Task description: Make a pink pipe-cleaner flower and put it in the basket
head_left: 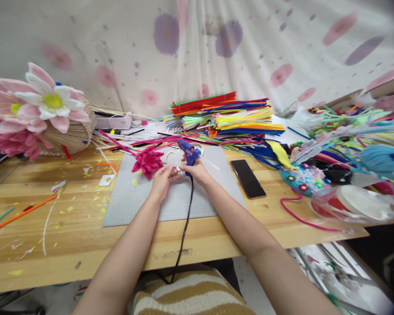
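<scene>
A blue glue gun (189, 153) is gripped in my right hand (199, 171), and its black cord (185, 227) runs down towards my lap. My left hand (161, 181) is closed in a pinch on a small white piece with thin strands (176, 169), its exact kind too small to tell. The fingertips of both hands nearly meet around this piece. Just beyond my left hand lies a magenta fuzzy flower (147, 162) with a pink stem. Under my hands is a grey cutting mat (128, 205). A white curved piece (171, 153) rests behind the glue gun.
A black phone (248, 178) lies right of the mat. Bundles of coloured pipe cleaners (243, 118) are stacked at the back. A woven basket (75, 131) with pink and white flowers (52, 103) stands at left. Yellow scraps and an orange stick (24, 213) litter the wooden table (85, 245).
</scene>
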Demonstrator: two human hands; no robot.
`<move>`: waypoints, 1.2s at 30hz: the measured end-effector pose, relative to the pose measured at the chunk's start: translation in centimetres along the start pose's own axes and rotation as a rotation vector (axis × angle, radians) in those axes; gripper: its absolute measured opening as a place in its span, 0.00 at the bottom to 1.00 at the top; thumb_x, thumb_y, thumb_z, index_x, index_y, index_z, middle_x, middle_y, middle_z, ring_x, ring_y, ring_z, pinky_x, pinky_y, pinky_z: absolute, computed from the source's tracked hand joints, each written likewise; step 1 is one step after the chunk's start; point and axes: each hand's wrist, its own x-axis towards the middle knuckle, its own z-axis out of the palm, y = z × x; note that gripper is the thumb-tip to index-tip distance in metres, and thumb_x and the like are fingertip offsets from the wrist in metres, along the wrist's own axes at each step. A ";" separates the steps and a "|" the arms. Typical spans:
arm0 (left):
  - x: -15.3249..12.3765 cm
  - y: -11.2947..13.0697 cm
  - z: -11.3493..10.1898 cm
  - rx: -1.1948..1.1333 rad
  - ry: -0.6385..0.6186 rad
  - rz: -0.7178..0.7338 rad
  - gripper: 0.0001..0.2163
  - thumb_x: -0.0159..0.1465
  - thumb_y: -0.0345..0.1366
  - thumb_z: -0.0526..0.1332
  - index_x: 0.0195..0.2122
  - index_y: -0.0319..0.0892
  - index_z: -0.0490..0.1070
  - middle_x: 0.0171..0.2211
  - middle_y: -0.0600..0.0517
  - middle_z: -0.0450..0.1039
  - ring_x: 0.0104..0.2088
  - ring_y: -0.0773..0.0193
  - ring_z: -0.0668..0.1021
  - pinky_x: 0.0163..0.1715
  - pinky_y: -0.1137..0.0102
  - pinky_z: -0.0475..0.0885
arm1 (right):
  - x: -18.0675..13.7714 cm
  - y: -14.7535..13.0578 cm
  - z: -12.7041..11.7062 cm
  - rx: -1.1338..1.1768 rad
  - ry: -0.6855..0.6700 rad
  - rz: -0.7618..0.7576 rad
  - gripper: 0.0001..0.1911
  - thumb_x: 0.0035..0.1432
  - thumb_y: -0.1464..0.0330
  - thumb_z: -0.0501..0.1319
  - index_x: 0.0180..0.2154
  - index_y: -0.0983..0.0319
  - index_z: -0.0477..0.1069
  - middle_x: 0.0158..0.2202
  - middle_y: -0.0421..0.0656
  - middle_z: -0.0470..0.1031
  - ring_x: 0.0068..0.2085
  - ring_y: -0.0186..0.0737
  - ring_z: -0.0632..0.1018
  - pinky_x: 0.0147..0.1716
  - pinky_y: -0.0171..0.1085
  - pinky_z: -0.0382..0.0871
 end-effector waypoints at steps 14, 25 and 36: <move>0.3 -0.2 -0.1 0.093 0.078 0.069 0.12 0.40 0.38 0.71 0.23 0.36 0.74 0.25 0.50 0.75 0.28 0.66 0.76 0.33 0.67 0.75 | 0.4 -0.6 -1.0 -0.101 -0.051 -0.045 0.20 0.36 0.63 0.68 0.35 0.61 0.71 0.31 0.38 0.73 0.28 0.31 0.71 0.29 0.33 0.65; 0.5 -0.4 0.2 0.153 0.136 0.120 0.10 0.42 0.36 0.70 0.24 0.36 0.76 0.25 0.50 0.75 0.27 0.66 0.75 0.36 0.65 0.73 | -2.4 -1.2 -5.2 -0.150 0.156 -0.027 0.17 0.39 0.58 0.67 0.29 0.61 0.69 0.23 0.37 0.69 0.23 0.31 0.69 0.23 0.33 0.63; 0.1 -0.7 0.6 0.139 0.015 0.014 0.13 0.43 0.41 0.70 0.23 0.36 0.75 0.26 0.48 0.75 0.29 0.64 0.77 0.33 0.65 0.76 | -1.3 0.4 -1.4 -0.004 0.078 -0.021 0.22 0.31 0.64 0.70 0.30 0.62 0.65 0.25 0.35 0.69 0.26 0.31 0.72 0.31 0.35 0.67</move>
